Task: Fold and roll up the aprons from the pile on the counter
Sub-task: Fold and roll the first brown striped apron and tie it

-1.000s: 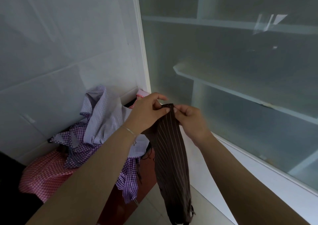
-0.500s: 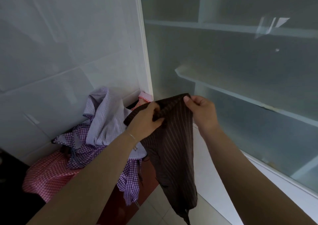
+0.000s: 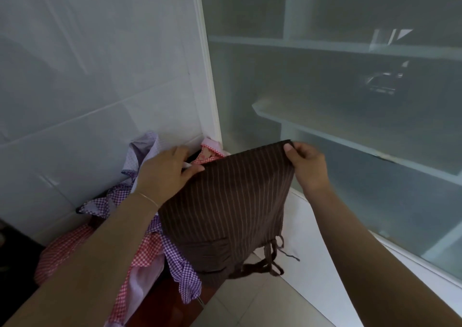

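Apron in hand: a brown apron (image 3: 225,209) with thin, pale vertical pinstripes, held up in the air in front of the person and spread flat across its top edge.
Top edge: stretched fairly taut between the two hands, sloping up toward the right.
Lower part: the cloth narrows and bunches toward the bottom, where a fold or pocket-like panel shows; the exact shape there is hard to make out.
Ties: dark brown ties (image 3: 271,264) dangle loose from the lower right side, looped and trailing above the floor.
Left hand (image 3: 165,174): pinches the apron's upper left corner, thumb on the near face, fingers curled behind the cloth; a thin bracelet (image 3: 150,199) circles the wrist.
Right hand (image 3: 307,164): grips the upper right corner, thumb pressed on the front of the hem, the other fingers folded behind it.
Pile: a heap of checked aprons (image 3: 120,201) lies to the left, behind and below the brown one, against the tiled wall (image 3: 87,76); purple-and-white gingham on top, red-and-white gingham lower, some hanging over the edge.
Counter: mostly hidden under the pile; a dark reddish front (image 3: 160,306) shows below the hanging cloth.
Right side: a frosted glass cabinet (image 3: 350,89) with pale shelves visible through it.
Floor: light tiles (image 3: 257,306) beneath the hanging apron.
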Action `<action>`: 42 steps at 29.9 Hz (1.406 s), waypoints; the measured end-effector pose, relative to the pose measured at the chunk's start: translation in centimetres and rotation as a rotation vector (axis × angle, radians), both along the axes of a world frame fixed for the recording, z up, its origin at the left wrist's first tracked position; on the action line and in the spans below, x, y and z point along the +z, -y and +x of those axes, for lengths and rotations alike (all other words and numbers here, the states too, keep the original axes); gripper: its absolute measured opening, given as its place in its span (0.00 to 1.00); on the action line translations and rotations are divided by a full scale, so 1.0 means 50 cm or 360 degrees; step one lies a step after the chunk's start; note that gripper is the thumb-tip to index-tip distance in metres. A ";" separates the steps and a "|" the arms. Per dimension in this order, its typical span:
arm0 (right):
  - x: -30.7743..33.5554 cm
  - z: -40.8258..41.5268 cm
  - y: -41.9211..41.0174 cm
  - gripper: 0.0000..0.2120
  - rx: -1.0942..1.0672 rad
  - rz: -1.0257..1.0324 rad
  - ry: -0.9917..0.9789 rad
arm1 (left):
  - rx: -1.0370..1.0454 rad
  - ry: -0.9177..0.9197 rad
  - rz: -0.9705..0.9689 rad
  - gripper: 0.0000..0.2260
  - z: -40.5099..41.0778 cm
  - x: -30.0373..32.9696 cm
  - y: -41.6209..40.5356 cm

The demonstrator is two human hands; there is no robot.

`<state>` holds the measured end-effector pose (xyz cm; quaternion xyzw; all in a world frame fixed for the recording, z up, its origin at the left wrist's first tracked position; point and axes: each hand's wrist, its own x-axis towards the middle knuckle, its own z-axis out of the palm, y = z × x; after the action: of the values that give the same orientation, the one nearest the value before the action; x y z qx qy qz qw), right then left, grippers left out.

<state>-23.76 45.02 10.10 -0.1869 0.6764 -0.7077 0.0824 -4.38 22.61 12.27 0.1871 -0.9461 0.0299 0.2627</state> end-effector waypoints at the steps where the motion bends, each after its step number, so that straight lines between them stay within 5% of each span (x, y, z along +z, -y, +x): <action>1: 0.009 0.016 0.009 0.04 0.0102 0.0016 -0.0047 | -0.0063 -0.0056 0.0063 0.30 -0.009 0.003 -0.018; 4: 0.028 0.066 0.039 0.07 0.0437 0.0081 -0.0193 | -0.0365 0.0037 0.0581 0.33 -0.064 0.016 -0.089; 9: 0.034 0.102 0.047 0.06 0.0606 0.0063 -0.0251 | -0.0532 -0.0053 0.1256 0.10 -0.113 0.022 -0.127; 15: -0.015 0.083 0.030 0.06 0.0575 0.0357 -0.0318 | -0.0315 -0.0241 0.0894 0.09 -0.118 0.003 -0.141; 20: -0.085 0.054 0.016 0.10 0.0725 0.0924 -0.0578 | -0.0352 -0.0359 0.0841 0.09 -0.104 0.018 -0.134; 30: -0.256 0.007 0.008 0.11 0.1035 0.1587 -0.0192 | -0.0342 -0.0636 0.0576 0.09 -0.077 0.074 -0.107; 34: -0.307 0.007 0.007 0.16 0.0962 0.1578 -0.0112 | -0.0029 -0.0780 0.0506 0.11 -0.045 0.077 -0.060; 39: -0.327 -0.021 0.024 0.16 0.0822 0.1586 -0.0112 | 0.0685 0.0119 0.0766 0.17 0.042 0.013 0.050; 42: -0.338 -0.062 0.044 0.15 0.0888 0.1897 -0.0370 | 0.0602 0.0601 0.1221 0.17 0.092 0.001 0.063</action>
<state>-26.88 42.84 -6.80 -0.3524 0.8826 -0.1403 0.2779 0.23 19.44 12.32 0.4312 -0.8694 -0.2411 -0.0122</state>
